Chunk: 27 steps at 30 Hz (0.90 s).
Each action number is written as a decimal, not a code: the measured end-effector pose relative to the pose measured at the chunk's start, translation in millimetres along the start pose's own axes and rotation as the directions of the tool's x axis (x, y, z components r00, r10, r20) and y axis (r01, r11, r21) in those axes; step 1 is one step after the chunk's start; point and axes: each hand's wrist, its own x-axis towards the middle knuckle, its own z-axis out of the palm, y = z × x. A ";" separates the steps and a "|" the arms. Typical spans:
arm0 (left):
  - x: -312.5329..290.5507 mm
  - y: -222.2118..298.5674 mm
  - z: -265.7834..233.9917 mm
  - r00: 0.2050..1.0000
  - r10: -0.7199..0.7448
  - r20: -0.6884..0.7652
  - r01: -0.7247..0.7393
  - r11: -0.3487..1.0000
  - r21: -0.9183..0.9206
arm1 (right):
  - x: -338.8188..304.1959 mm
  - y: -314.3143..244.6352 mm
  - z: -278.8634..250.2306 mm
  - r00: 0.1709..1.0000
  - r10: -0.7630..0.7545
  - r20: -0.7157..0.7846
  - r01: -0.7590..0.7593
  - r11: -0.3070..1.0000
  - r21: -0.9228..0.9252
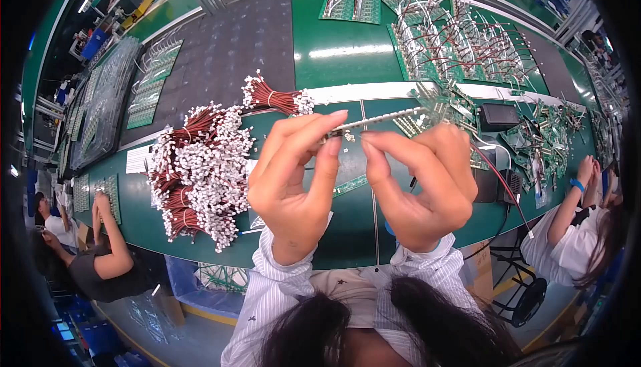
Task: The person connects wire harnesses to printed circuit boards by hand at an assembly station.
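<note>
Above the green tabletop (344,250), my left hand (290,183) pinches one end of a narrow pale strip (390,115) between thumb and fingers. From there the strip slants up to the right, passing above the fingertips of my right hand (427,187). Those fingertips are pressed together just below it; whatever they grip is too small or hidden. Several tiny pale pieces (348,137) lie on the table behind the hands. A thin green circuit board strip (350,185) lies beneath, between my wrists.
Bundled red wires with white connectors (200,167) heap up at left, another bundle (275,97) behind. Wired circuit boards (461,40) stand at back right. Board pieces (547,137) and a black box (498,118) lie right. People sit on both sides; a blue bin (183,280) stands below.
</note>
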 end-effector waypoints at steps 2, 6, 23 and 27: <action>0.3 -0.2 -0.3 1.000 0.015 -0.002 -0.015 1.000 0.020 | 0.3 0.7 0.8 0.999 -0.041 -0.022 0.041 0.999 -0.019; 0.8 -1.2 -0.8 1.000 0.027 -0.004 -0.027 0.998 0.048 | -1.2 5.5 1.6 0.993 -0.116 -0.016 0.115 0.993 -0.032; 0.8 -2.2 -0.2 0.993 0.120 -0.004 -0.117 0.977 0.180 | -0.1 10.5 0.4 0.969 -0.247 0.013 0.246 0.961 -0.129; 2.2 -2.6 1.8 0.993 0.117 -0.010 -0.113 0.979 0.169 | 0.6 12.0 -1.1 0.973 -0.229 0.031 0.231 0.968 -0.097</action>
